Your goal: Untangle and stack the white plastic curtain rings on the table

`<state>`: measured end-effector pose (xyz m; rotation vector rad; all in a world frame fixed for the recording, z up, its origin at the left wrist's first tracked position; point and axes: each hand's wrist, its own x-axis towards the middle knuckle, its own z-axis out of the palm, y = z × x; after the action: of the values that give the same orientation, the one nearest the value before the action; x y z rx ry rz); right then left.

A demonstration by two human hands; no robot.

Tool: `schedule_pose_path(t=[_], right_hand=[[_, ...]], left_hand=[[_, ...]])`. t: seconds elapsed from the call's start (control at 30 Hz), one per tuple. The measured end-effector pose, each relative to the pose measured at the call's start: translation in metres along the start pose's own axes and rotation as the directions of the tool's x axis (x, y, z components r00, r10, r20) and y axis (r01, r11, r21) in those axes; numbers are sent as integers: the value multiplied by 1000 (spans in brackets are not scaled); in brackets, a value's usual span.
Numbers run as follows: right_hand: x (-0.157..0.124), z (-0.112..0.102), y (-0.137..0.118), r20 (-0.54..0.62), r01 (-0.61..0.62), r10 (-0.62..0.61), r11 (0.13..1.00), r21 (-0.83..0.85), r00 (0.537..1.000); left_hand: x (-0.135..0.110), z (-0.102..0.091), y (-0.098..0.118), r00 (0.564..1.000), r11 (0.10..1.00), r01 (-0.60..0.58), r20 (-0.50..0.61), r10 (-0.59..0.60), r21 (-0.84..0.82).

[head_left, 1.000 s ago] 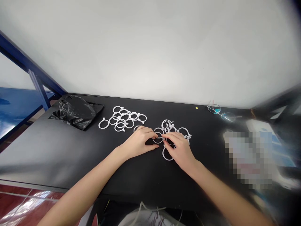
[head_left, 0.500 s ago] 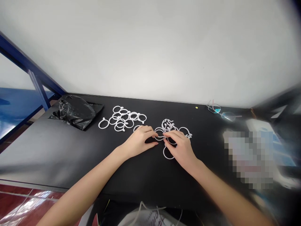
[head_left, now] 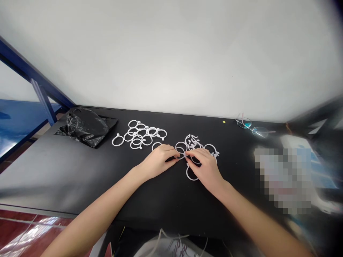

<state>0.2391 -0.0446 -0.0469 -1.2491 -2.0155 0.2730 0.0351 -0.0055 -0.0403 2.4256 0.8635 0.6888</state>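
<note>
On a black table (head_left: 80,171), my left hand (head_left: 158,160) and my right hand (head_left: 205,169) meet over one white plastic ring (head_left: 180,150). Both hands pinch this ring between thumb and fingertips, left hand on its left side, right hand on its right. Behind my right hand lies a loose cluster of white rings (head_left: 199,144), and one more ring (head_left: 190,174) rests partly under my right palm. A second, larger pile of white rings (head_left: 139,135) lies to the left, beyond my left hand.
A crumpled black plastic bag (head_left: 85,126) sits at the table's back left. A pair of glasses (head_left: 250,126) lies at the back right near a small yellow speck (head_left: 224,122). A blurred-out area covers the right side. A blue metal frame (head_left: 40,92) stands left.
Both hands drew slightly closer together on the ring, and the ring lifted a little toward the far cluster. The piles have not moved.
</note>
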Motion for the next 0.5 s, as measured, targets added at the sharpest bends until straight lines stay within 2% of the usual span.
schedule_pose_path(t=[0.17,0.37,0.5], right_hand=[[-1,1,1,-27,-2,1,1000,-25,1000],[1,-2,-5,-163,67,-59,997,45,985],[3,-7,-11,-185,90,-49,972,217,981]], left_hand=[[1,1,3,995,995,-95,-24,94,-39],[-1,-5,12,988,933,-16,-149,-41,-359],[0,-10,14,979,906,-34,-198,-56,-423]])
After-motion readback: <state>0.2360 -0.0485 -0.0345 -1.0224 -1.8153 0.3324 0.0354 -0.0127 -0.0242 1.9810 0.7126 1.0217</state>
